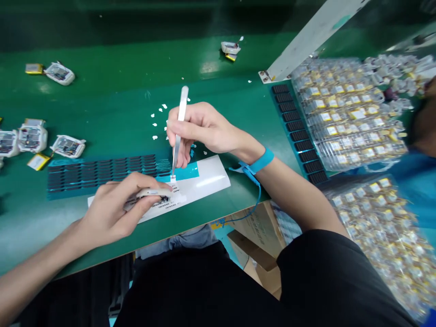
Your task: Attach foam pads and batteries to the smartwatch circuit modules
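My right hand is closed around a pair of silver tweezers, their tips pointing down. At the tips is a small white label, just over a white sheet of printed labels; I cannot tell whether it is still stuck there. Between the thumb and fingers of my left hand is a small white plastic housing with electronics inside, tilted on edge above the sheet. Behind the left hand lies a blue strip carrying rows of black pieces. A blue wrist strap circles my right wrist.
Open housings with yellow batteries lie at the left, and another housing at the back. White scraps dot the green bench. Right of a metal post stand clear trays full of parts. A person's blue sleeve is at the right edge.
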Motion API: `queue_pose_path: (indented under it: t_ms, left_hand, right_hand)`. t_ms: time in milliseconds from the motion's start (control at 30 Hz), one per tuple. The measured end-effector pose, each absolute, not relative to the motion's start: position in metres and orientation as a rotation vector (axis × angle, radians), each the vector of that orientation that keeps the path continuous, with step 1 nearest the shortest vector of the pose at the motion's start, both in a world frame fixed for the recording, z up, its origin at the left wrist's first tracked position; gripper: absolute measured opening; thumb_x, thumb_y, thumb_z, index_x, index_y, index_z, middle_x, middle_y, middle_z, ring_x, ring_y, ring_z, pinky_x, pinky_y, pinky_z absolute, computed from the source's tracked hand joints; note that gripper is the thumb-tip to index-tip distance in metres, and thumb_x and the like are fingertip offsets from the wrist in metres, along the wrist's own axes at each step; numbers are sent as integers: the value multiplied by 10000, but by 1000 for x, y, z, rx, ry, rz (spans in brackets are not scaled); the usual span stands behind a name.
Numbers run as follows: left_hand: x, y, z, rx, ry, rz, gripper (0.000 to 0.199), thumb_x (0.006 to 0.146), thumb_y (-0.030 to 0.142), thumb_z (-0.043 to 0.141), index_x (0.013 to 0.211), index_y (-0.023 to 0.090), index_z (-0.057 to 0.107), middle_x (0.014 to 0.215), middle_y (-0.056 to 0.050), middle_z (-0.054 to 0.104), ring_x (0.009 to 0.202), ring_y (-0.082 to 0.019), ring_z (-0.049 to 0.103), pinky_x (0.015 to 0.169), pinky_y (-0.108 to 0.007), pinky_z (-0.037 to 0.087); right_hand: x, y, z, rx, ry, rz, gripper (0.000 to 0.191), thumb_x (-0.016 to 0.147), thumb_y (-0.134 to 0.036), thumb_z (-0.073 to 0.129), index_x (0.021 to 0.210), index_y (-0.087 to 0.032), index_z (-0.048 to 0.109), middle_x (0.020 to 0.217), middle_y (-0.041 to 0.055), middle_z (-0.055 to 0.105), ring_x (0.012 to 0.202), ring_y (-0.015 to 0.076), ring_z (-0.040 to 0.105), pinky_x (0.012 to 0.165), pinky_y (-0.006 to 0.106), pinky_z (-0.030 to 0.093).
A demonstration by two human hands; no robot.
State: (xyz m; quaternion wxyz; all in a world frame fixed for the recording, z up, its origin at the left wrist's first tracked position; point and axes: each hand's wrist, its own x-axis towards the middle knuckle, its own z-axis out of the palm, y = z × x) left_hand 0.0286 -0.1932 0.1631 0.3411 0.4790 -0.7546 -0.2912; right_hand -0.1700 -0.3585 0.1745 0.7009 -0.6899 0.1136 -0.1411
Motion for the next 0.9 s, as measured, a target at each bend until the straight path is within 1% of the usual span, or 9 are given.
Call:
queue_pose_path:
  t_ms: [67, 100, 200, 333, 367, 533, 700, 800, 900]
  left_hand:
    - [25, -193, 170, 1391, -1679, -847, 121, 915, 207, 666, 1035, 219, 680, 908, 2, 781, 690, -152, 756, 604, -203, 593]
    - [23, -193, 174, 1428, -1557, -902, 99, 908, 217, 678, 1006, 207, 690, 891, -3, 776, 637, -146, 744, 576, -206, 588]
    - [19, -197, 182, 1412, -1381, -1070, 97, 886, 204, 687, 973, 167, 703, 851, -32, 771, 561, -147, 721, 521, -219, 578]
    - [17, -200, 182, 1305, -1330, -1271, 283, 810, 104, 717, 1088, 139, 680, 816, -29, 773, 647, -164, 747, 632, -233, 631]
    - [17, -200, 182, 1279, -1314, -1315, 304, 804, 88, 718, 1102, 138, 677, 817, -24, 771, 654, -160, 749, 638, -226, 635]
    - [17, -197, 180, 1200, -1254, -1385, 351, 816, 55, 707, 1148, 169, 696, 847, -1, 770, 623, -125, 739, 559, -161, 600]
    - [17, -195, 179, 1176, -1255, -1377, 382, 834, 69, 699, 1190, 207, 700, 855, 6, 780, 650, -138, 750, 560, -168, 594]
    - [17, -194, 178, 1186, -1266, -1369, 387, 835, 82, 709, 1206, 193, 695, 816, -4, 777, 639, -143, 746, 542, -169, 584]
    - [16, -194, 178, 1198, -1242, -1381, 377, 839, 98, 712, 1206, 182, 693, 840, -16, 775, 645, -144, 743, 539, -177, 583]
  right_hand:
    - [-168, -350, 178, -1524, 322, -449, 392, 991, -544, 493, 884, -169, 527, 714, -33, 716, 615, 75, 692, 572, 147, 527]
    - [-167, -345, 179, -1525, 362, -499, 377, 1007, -529, 463, 899, -172, 523, 724, -41, 718, 625, 70, 695, 578, 144, 526]
    - [-164, -332, 180, -1509, 395, -589, 326, 1028, -482, 443, 910, -185, 507, 729, -54, 722, 650, 77, 710, 575, 145, 541]
    - [-160, -319, 178, -1477, 346, -600, 333, 1003, -522, 502, 891, -208, 500, 745, -24, 732, 653, 118, 721, 568, 193, 591]
    - [-159, -316, 178, -1481, 350, -597, 339, 997, -531, 513, 889, -210, 506, 745, -19, 729, 648, 121, 718, 576, 202, 598]
    - [-158, -308, 179, -1529, 367, -654, 316, 1004, -490, 523, 880, -200, 532, 720, -13, 693, 627, 118, 703, 595, 205, 601]
    - [-159, -307, 179, -1568, 396, -677, 305, 1008, -473, 521, 886, -195, 548, 733, -8, 680, 633, 117, 698, 606, 209, 600]
    - [-159, -306, 178, -1580, 404, -685, 300, 1014, -464, 512, 888, -193, 545, 737, -9, 679, 637, 113, 698, 606, 205, 600]
    - [-159, -306, 177, -1581, 390, -696, 294, 1019, -453, 508, 890, -191, 542, 726, -12, 677, 633, 110, 698, 592, 199, 597]
